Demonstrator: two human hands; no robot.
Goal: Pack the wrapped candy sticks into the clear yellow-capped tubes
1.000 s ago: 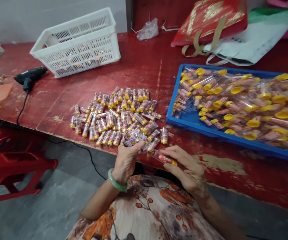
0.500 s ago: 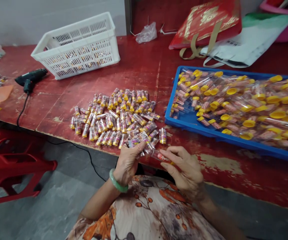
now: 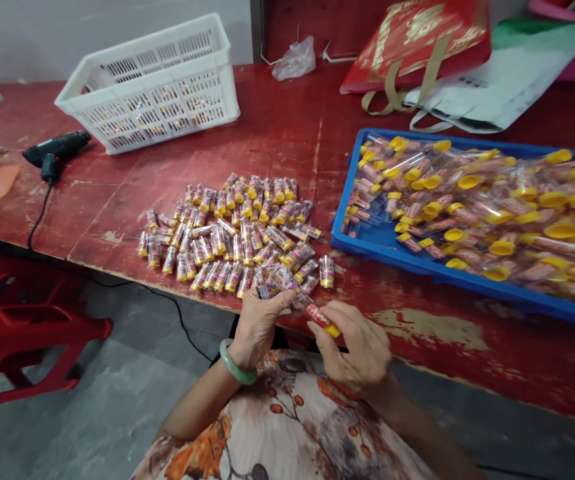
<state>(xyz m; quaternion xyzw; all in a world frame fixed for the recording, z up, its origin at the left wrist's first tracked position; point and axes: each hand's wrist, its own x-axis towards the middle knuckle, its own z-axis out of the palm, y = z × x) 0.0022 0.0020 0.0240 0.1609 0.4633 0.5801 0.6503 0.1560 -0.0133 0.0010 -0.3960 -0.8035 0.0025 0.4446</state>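
Observation:
My left hand (image 3: 257, 325), with a green bangle at the wrist, is closed on a bunch of printed clear plastic sleeves (image 3: 275, 279), the thumb pressing on top. Between the thumb and fingers of my right hand (image 3: 357, 343) is a small clear tube (image 3: 318, 315) with red contents and a yellow cap. Its far end meets the sleeves at my left fingers; whether it is inside one I cannot tell. Just beyond lies a pile of small labelled tubes (image 3: 227, 237) with yellow ends. One labelled tube (image 3: 326, 272) stands apart at its right.
On the right sits a blue tray (image 3: 392, 252) heaped with yellow-capped clear tubes. A white basket (image 3: 152, 93) stands at the back left, near a black heat gun (image 3: 57, 150) with a trailing cord. Bags (image 3: 417, 47) lie at the back right; a red stool (image 3: 32, 327) is below left.
My right hand has moved slightly left, bringing the yellow-capped tube up against the sleeves. The tube's red part and cap now show more. My left hand keeps its grip.

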